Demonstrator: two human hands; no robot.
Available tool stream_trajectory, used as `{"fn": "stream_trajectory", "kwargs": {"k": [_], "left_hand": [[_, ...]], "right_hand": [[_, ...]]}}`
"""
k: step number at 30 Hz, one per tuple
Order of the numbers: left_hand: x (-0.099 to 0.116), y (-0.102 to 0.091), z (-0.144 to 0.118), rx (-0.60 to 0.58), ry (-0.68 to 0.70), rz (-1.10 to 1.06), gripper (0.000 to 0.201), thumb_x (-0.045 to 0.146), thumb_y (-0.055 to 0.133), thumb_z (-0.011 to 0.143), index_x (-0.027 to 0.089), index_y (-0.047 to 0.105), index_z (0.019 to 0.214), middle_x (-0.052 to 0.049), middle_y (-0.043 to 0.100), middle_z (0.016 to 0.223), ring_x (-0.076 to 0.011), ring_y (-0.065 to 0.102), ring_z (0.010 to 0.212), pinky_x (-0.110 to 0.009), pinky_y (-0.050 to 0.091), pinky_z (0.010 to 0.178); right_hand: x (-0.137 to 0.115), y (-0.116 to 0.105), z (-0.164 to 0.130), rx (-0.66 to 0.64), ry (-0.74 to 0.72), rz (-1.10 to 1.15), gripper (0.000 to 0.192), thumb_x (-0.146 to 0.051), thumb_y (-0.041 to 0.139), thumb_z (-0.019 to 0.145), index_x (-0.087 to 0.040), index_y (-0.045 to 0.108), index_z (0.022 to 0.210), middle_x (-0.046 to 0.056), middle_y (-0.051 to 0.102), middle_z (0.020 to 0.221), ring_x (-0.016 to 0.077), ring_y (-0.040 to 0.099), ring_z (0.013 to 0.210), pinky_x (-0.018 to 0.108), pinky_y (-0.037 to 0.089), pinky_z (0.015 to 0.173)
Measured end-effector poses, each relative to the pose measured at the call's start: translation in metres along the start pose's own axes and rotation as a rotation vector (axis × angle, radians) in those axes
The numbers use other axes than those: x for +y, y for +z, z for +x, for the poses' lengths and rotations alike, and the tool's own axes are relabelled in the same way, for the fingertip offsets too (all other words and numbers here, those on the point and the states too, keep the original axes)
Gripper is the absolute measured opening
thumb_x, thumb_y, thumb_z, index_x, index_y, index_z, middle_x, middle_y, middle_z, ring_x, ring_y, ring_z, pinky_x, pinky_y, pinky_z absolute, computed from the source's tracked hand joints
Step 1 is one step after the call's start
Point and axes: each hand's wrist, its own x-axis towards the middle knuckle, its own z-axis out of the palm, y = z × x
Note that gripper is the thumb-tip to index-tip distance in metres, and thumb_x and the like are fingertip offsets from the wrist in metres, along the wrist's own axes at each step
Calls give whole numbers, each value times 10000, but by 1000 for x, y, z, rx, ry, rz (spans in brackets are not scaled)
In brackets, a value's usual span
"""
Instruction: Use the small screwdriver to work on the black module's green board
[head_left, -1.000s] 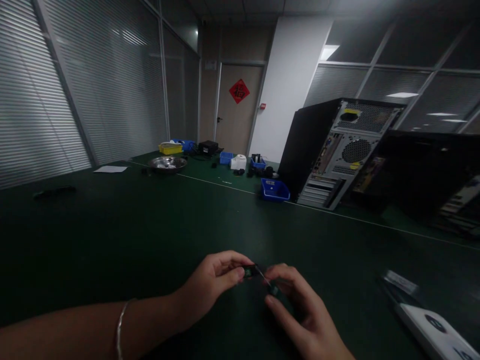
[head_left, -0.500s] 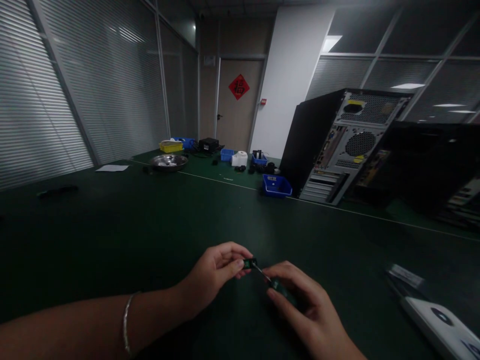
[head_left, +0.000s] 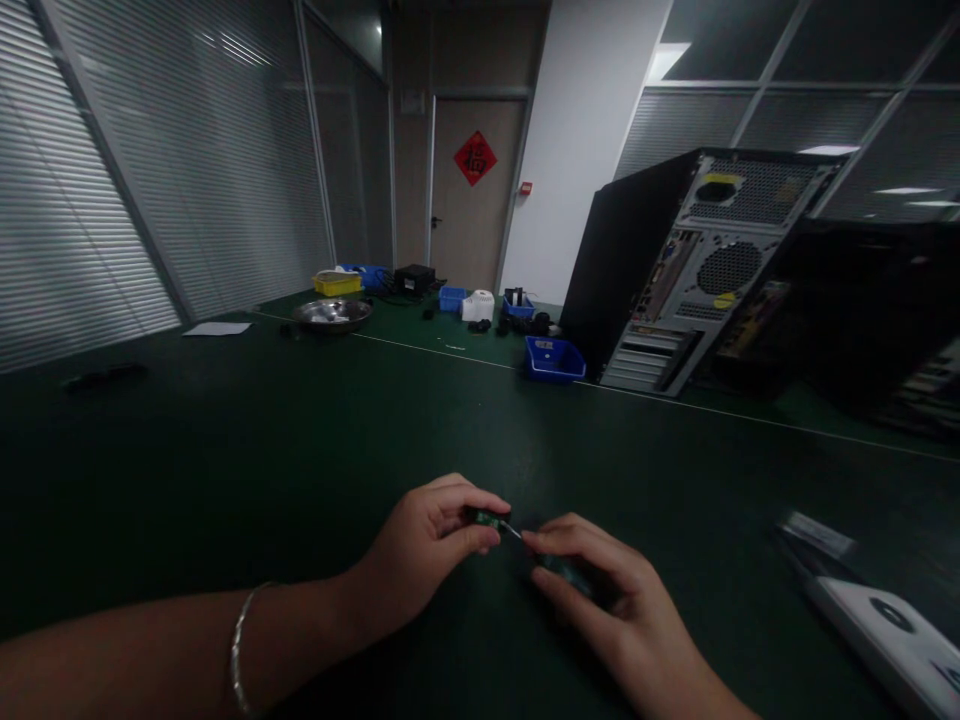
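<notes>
Between its thumb and fingers, my left hand (head_left: 431, 540) pinches a small green circuit board (head_left: 489, 519) with a dark edge. Fingers cover part of the board. My right hand (head_left: 607, 590) is closed around the dark green handle of a screwdriver (head_left: 512, 530). Its thin metal shaft points left, and the tip meets the right end of the board; whether it sits in a screw cannot be made out. Both hands are over the dark green tabletop (head_left: 420, 420).
A blue bin (head_left: 553, 360) stands beside a computer tower (head_left: 675, 290) at the back right. Near the right edge lies a white device (head_left: 885, 630). A metal bowl (head_left: 334, 315), a paper sheet (head_left: 217, 328) and a yellow bin (head_left: 337, 284) are at the far left.
My left fingers have shifted on the circuit board and now cover more of its right end. The screwdriver shaft shows shorter, with my right fingers closer to the board. The view has tilted slightly.
</notes>
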Motion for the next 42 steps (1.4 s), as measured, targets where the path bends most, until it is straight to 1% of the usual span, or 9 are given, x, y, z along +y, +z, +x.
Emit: {"fn": "stream_trajectory", "kwargs": {"k": [3,9,15,20,26,33,36,39,42], "left_hand": [[0,0,0,7,7,9,211,149,702,779,195,739,982,-11,586,902,-138,611,765,-270,492,693],[-1,-1,-1,-53,-41,-68,181,162,703,788,182,745,963,2,602,862,-104,618,673,-252,488,668],[-1,-2,3,-102,-115,-165,193,186,721,782,147,732,971,-10,679,782,-124,631,671,-268,488,694],[1,-2,6,-128,-172,-212,208,224,740,765,122,727,947,-16,689,698,-134,622,631,-284,490,677],[3,-1,3,-76,-113,-164,189,194,721,785,148,731,968,-11,668,801,-124,617,677,-277,482,698],[-1,-2,5,-149,-135,-203,196,198,716,784,130,722,968,-15,676,739,-130,615,649,-283,481,679],[2,-2,5,-152,-141,-202,202,215,715,789,127,711,971,-16,671,736,-133,607,660,-288,477,687],[5,-1,4,-128,-114,-164,188,234,687,820,145,695,985,-13,657,772,-140,600,719,-296,472,736],[6,1,1,-80,-98,-193,248,263,647,852,171,636,1082,-19,629,860,-166,617,822,-334,472,817]], "right_hand": [[0,0,-1,-3,3,14,153,-166,648,862,-226,738,971,60,693,931,212,661,886,316,502,779],[0,-1,-2,-3,36,73,148,-176,662,848,-228,744,959,54,695,915,209,665,851,305,500,732],[-2,-2,-2,-6,71,87,128,-187,676,839,-225,752,935,53,702,916,206,672,828,309,501,730],[-1,-2,-1,-4,64,84,132,-192,677,839,-220,755,942,65,711,925,221,674,839,326,506,726],[-4,-2,0,-13,51,52,150,-173,667,844,-220,755,956,67,718,920,223,681,857,329,515,752],[-4,-2,0,-13,16,92,120,-169,679,831,-223,753,909,65,726,912,223,691,859,326,522,756],[-5,-2,0,-14,23,91,147,-164,669,840,-228,755,940,63,720,914,222,687,872,325,518,763],[-5,-2,-1,-8,31,68,158,-177,669,845,-225,755,967,68,719,919,225,683,872,327,518,758],[-4,-1,-1,21,25,59,157,-198,667,848,-224,753,977,68,720,916,225,681,859,321,521,741]]}}
